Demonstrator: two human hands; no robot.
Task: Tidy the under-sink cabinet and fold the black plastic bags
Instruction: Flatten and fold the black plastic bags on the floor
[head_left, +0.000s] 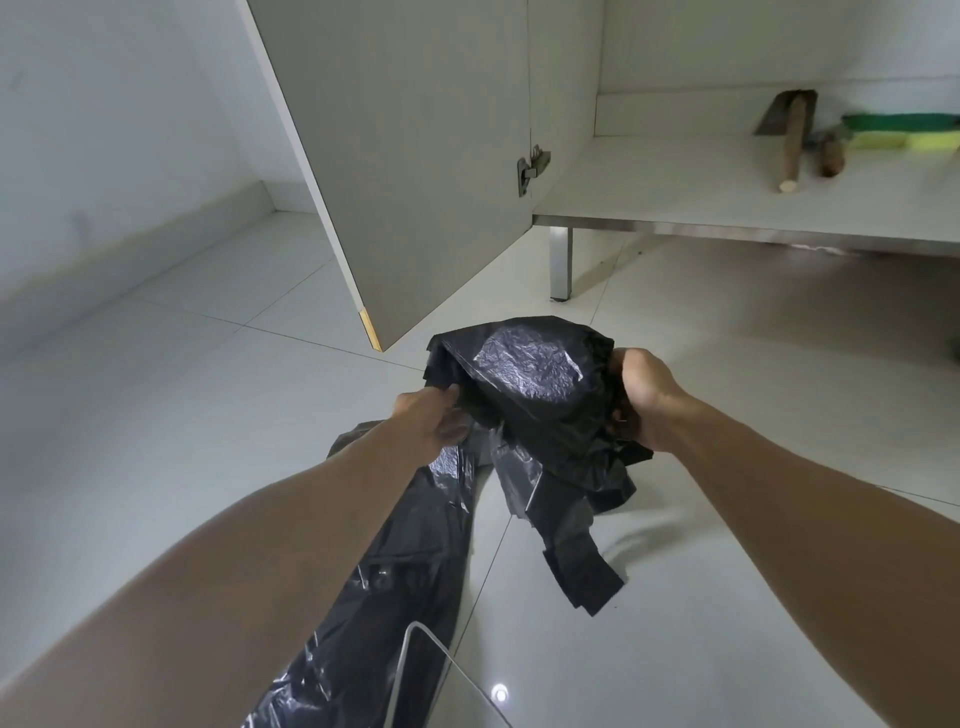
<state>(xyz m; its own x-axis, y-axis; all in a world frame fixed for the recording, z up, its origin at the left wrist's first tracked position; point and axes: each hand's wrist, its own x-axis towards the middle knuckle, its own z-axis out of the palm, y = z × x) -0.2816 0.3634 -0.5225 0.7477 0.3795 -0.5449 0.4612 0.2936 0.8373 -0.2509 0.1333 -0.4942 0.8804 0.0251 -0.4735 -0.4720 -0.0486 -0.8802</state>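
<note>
Now held up between both: black plastic bag (524, 384), crumpled, pinched at its left edge by left hand (431, 421), bunched in right hand (644, 397); long tail drooping floorward, toward the body.

Dim, cool light — lamp glare on floor tiles (500, 692), wide-angle edge bending
</note>
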